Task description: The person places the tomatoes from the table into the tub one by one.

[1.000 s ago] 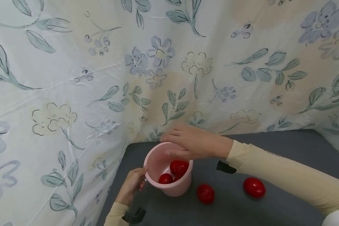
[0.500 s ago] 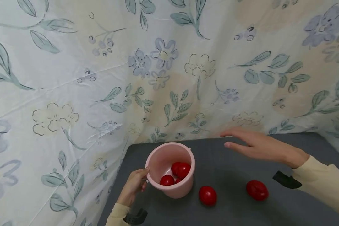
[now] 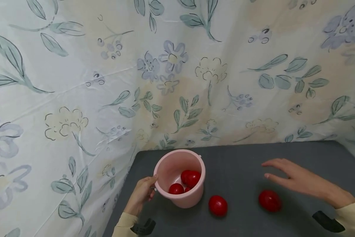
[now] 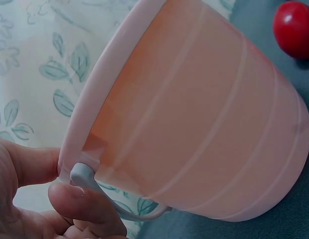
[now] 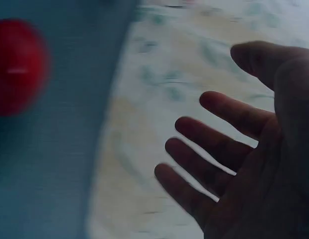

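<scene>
Pink plastic forms the bucket point(image 3: 189, 200) on the dark grey table point(image 3: 233, 174), with red fruits point(image 3: 176, 189) in its bottom; another seems to show between them, mostly hidden. The left hand point(image 3: 140, 193) pinches the bucket's rim between thumb and finger, beside the end of the pale handle point(image 4: 122, 211). One loose fruit point(image 3: 217, 205) lies just right of the bucket, a second fruit point(image 3: 269, 200) farther right. Near that second one hangs the right hand point(image 3: 301, 179), fingers spread, thumb apart.
</scene>
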Available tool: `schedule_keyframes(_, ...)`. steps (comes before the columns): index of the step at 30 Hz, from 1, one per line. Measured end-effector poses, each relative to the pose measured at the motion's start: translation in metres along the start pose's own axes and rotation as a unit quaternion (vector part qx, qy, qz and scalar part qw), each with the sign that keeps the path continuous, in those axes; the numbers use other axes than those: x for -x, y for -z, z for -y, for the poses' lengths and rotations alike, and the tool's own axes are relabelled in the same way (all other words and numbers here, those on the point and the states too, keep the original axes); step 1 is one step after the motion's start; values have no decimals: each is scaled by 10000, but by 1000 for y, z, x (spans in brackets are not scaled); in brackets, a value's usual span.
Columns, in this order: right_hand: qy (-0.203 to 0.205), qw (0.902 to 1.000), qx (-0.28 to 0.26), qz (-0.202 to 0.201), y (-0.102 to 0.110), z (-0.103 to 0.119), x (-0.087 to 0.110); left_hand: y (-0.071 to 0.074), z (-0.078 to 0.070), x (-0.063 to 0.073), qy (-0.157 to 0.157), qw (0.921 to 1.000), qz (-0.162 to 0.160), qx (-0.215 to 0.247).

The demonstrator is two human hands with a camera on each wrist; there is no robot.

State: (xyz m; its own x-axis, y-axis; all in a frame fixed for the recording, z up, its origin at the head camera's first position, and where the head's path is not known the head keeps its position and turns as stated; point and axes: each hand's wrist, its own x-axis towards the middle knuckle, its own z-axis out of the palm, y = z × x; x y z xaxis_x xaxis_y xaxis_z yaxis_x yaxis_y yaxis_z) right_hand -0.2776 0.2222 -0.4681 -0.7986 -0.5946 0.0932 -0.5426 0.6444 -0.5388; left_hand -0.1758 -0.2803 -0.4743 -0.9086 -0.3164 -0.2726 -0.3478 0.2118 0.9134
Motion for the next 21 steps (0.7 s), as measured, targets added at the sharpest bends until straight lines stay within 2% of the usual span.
schedule_keyframes(4,-174,9991,-20,380,-42,-26,14,-1,-1,-2,20,10000,0,-22)
schedule_keyframes(8,-285,9973,-139,667,-68,-39,24,-1,-1,-2,9,10000,24,10)
schedule_keyframes(12,-182,9980,-97,600,-85,-43,27,0,0,-2,-8,10000,37,57)
schedule_keyframes(18,-407,9979,-137,481,-101,-45,31,0,1,-2,-7,10000,42,59)
schedule_keyframes(21,-384,9986,-62,361,-106,-44,31,-1,-1,-1,-27,10000,25,21)
